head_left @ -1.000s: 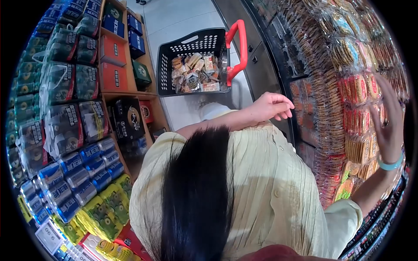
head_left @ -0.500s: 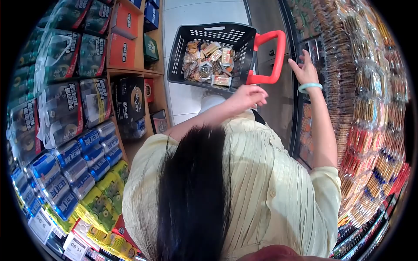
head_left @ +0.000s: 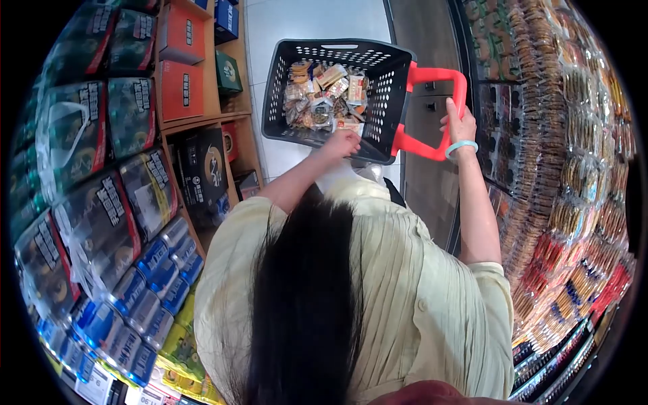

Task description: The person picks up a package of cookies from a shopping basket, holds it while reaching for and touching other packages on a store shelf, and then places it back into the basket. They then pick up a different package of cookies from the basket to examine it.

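Observation:
A black shopping basket (head_left: 277,111) with perforated sides stands ahead of me, its red handle (head_left: 432,73) on the right side. Several small wrapped snacks (head_left: 331,75) lie heaped in it. My right hand (head_left: 461,128), with a pale green bracelet (head_left: 462,146) at the wrist, is closed around the outer bar of that handle. At the basket's near rim is my left hand (head_left: 343,144), fingers curled together close to a wrapped packet. Whether anything is pinched in those fingers is hidden.
On the left, shelves carry shrink-wrapped can packs (head_left: 131,111), blue cans (head_left: 148,270) and orange boxes (head_left: 182,88). Dense rows of packaged snacks (head_left: 574,135) line the right side. White floor tiles (head_left: 307,20) show beyond the basket.
My right hand has come from open beside the handle to a grip on it. My left hand has moved left to the near rim. The basket now appears slightly farther right.

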